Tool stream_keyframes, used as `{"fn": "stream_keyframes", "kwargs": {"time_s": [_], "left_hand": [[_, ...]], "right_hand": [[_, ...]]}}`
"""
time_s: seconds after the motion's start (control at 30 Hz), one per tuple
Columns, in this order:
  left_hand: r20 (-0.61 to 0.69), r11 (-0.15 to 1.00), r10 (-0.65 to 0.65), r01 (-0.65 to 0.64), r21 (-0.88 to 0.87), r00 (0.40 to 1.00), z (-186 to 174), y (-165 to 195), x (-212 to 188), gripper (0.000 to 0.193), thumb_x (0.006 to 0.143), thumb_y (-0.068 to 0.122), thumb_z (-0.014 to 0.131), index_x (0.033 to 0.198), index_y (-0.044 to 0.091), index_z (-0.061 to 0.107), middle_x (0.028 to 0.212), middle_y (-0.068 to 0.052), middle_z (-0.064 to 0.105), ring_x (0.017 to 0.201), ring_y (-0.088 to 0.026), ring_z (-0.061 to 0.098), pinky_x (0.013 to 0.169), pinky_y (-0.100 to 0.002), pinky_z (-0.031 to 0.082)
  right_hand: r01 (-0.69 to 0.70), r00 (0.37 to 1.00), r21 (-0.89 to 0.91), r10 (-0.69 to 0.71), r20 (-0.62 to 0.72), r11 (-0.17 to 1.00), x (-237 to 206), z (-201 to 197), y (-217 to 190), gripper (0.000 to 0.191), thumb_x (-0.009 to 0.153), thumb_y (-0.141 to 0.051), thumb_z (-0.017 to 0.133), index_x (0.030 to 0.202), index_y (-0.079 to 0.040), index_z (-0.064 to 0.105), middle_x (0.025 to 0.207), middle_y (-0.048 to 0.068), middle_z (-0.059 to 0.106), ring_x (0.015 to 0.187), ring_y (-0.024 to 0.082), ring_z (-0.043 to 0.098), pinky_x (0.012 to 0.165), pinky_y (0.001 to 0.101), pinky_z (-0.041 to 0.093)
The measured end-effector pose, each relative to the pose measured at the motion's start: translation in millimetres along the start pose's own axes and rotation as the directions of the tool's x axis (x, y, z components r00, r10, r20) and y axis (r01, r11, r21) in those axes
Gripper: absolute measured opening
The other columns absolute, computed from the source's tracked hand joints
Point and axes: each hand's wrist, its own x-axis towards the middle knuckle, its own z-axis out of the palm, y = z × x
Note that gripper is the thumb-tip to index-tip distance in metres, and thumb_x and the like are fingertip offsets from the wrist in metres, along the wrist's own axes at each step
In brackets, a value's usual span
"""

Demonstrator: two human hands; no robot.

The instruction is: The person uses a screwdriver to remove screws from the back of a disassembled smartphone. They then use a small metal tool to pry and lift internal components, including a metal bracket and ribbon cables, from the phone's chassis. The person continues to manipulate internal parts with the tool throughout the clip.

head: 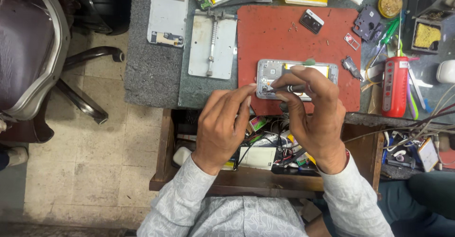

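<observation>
Two hands work on an open phone [297,74] on a red mat [279,37].

The right hand [313,109] pinches a thin dark tool [289,89], its tip on the phone's left end. The left hand [225,123] is curled, with its fingertips touching the phone's edge. An open drawer [163,147] full of wires sits below.

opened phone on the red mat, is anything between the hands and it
Nothing visible. The right hand holds a dark slim tool with its tip at the left end of the opened phone, and the left hand reaches the same end with its fingertips. The red mat around it holds only small parts.
</observation>
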Motion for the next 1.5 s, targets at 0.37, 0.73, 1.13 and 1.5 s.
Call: {"fn": "stream_keyframes", "kwargs": {"time_s": [0.37, 0.73, 1.13, 1.5], "left_hand": [[0.001, 1.000, 0.007, -0.007, -0.010, 1.000, -0.7, -0.4, 1.2, 0.029, 0.098, -0.004, 0.069, 0.126, 0.001, 0.065, 0.112, -0.009, 0.074, 0.102, -0.026, 0.070, 0.087, -0.036, 0.057], [0.005, 1.000, -0.001, 0.001, -0.011, 1.000, -0.6, -0.4, 0.5, 0.029, 0.096, -0.004, 0.070, 0.125, 0.001, 0.065, 0.112, -0.010, 0.074, 0.100, -0.026, 0.070, 0.085, -0.036, 0.057], [0.013, 1.000, 0.018, -0.018, 0.016, 1.000, -1.1, -2.2, 1.2, 0.030, 0.098, -0.005, 0.069, 0.127, 0.002, 0.066, 0.113, -0.010, 0.074, 0.100, -0.026, 0.071, 0.086, -0.037, 0.057], [-0.002, 1.000, 0.021, -0.021, 0.019, 1.000, -2.5, -1.1, 1.8, 0.028, 0.096, -0.005, 0.071, 0.123, 0.003, 0.066, 0.116, -0.008, 0.074, 0.102, -0.026, 0.071, 0.087, -0.036, 0.057]], "right_hand": [[0.009, 1.000, -0.079, -0.007, 0.026, 0.997, 12.5, 0.7, -8.3, 0.057, 0.101, 0.019, 0.066, 0.146, -0.003, 0.040, 0.116, 0.015, 0.070, 0.105, 0.021, 0.074, 0.090, 0.0303, 0.063], [-0.031, 0.998, -0.256, 0.014, -0.069, 0.966, 33.1, -12.3, -31.6, 0.035, 0.087, 0.006, 0.077, 0.119, -0.004, 0.070, 0.098, 0.015, 0.064, 0.093, 0.029, 0.060, 0.085, 0.0352, 0.048], [0.050, 0.996, -0.250, -0.065, -0.054, 0.967, 33.5, -10.3, -25.4, 0.035, 0.085, 0.004, 0.081, 0.117, -0.007, 0.073, 0.088, 0.006, 0.062, 0.084, 0.023, 0.060, 0.081, 0.0369, 0.044], [0.093, 0.993, -0.259, -0.110, -0.052, 0.961, 38.6, -5.2, -28.4, 0.037, 0.082, 0.005, 0.079, 0.116, -0.005, 0.072, 0.087, 0.008, 0.063, 0.084, 0.025, 0.060, 0.081, 0.0391, 0.045]]}}
